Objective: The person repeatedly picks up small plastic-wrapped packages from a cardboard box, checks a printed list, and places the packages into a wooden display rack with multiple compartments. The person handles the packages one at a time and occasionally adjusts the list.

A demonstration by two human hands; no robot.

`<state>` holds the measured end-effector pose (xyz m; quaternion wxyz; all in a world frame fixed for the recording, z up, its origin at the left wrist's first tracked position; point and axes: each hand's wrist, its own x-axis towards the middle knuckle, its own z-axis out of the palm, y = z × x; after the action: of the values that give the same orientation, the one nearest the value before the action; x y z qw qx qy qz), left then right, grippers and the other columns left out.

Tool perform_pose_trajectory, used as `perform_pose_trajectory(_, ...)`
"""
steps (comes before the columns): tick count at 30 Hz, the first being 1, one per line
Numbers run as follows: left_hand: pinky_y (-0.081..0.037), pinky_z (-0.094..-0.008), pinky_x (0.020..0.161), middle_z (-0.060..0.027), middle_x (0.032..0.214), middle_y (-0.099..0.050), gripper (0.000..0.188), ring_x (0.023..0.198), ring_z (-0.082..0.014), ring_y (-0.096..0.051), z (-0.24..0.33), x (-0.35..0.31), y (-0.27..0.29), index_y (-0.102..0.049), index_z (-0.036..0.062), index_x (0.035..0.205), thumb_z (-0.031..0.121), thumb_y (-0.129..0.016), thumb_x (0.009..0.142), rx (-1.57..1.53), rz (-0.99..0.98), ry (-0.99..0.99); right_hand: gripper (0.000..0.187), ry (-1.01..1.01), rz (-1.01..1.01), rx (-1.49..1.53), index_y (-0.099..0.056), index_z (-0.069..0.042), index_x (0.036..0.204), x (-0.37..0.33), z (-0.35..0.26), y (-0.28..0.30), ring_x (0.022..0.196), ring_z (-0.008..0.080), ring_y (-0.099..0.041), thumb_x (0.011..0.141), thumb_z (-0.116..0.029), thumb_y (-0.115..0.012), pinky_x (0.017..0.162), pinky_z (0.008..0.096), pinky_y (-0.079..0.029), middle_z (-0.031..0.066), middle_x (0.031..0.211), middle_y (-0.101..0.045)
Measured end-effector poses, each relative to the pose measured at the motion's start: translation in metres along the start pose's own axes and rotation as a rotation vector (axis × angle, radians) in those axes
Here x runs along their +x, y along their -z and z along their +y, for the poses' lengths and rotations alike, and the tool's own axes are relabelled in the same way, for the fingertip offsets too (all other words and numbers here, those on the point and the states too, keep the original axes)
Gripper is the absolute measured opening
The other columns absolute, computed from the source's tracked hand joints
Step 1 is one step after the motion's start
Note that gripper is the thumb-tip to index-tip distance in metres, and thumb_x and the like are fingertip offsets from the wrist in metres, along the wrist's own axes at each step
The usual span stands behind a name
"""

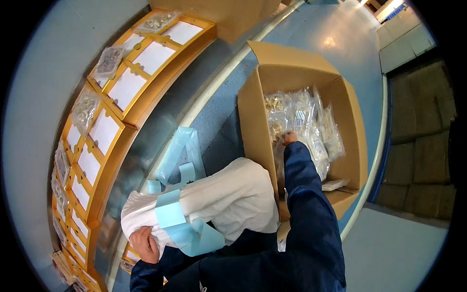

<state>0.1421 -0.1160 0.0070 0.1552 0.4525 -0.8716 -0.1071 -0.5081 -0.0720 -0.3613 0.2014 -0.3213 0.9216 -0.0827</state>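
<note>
My right hand (pixel 289 138) reaches into an open cardboard box (pixel 255 121). Its fingers are closed at the edge of a clear plastic bag (pixel 276 130) holding small yellowish pieces. More clear bags (pixel 304 109) with pale contents fill the box around it. My left hand (pixel 145 245) lies at the left end of a white cloth (pixel 233 190), fingers curled against the fabric. What those fingers hold, if anything, is hidden. A light blue strip (pixel 170 209) runs across the cloth and falls in loops beside it.
Along the left wall stands a row of yellow-orange trays (pixel 129 112) with white cards in their compartments. Several clear bags, one a bag of dark pieces (pixel 109 61), lie on them. Another cardboard box (pixel 243 17) stands at the back. Brown stacked boxes (pixel 413 126) are at the right.
</note>
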Motion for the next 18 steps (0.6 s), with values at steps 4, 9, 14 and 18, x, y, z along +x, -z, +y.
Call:
perform_pose_trajectory(4,-0.035,-0.0405,0.082,-0.0153,0.097,-0.057,0.024,0.090,-0.0320,-0.052,0.000,-0.005,0.002,-0.056,0.0007,0.097,0.001,-0.051,0.073,0.035,-0.036,0.013,0.049,-0.029,-0.279,-0.046,-0.068,-0.005,0.094,-0.028,-0.038,0.045,0.090,0.0301,-0.062,0.064,-0.043,-0.069,0.079,0.0389,-0.048,0.0175,0.094,-0.065)
perform_pose_trajectory(9,-0.034,-0.0405,0.083,-0.0147,0.097,-0.058,0.023,0.090,-0.0313,-0.052,0.003,0.000,-0.002,-0.056,0.0009,0.097,0.001,-0.051,0.074,0.058,-0.036,0.000,0.037,0.235,-0.470,-0.339,-0.067,-0.006,0.091,-0.105,-0.062,0.094,0.082,0.0302,-0.063,0.070,-0.036,-0.066,0.072,0.0381,-0.048,0.0138,0.087,-0.067)
perform_pose_trajectory(14,-0.034,-0.0393,0.084,-0.0141,0.097,-0.058,0.021,0.091,-0.0311,-0.051,0.008,0.005,-0.002,-0.057,0.0016,0.095,0.001,-0.052,0.075,0.057,-0.015,-0.033,0.015,0.089,-0.173,0.570,-0.061,0.000,0.078,-0.127,-0.025,0.112,0.066,0.0168,-0.061,0.075,-0.014,-0.065,0.059,0.0302,-0.047,0.0102,0.067,-0.062)
perform_pose_trajectory(18,-0.035,-0.0389,0.084,-0.0141,0.099,-0.058,0.021,0.092,-0.0316,-0.051,0.009,0.000,0.000,-0.057,0.0016,0.096,0.000,-0.052,0.075,0.055,0.000,-0.027,0.006,0.096,-0.005,0.969,-0.059,0.000,0.082,-0.172,-0.023,0.180,0.061,0.0070,-0.051,0.082,-0.006,-0.059,0.057,0.0217,-0.043,-0.0004,0.066,-0.056)
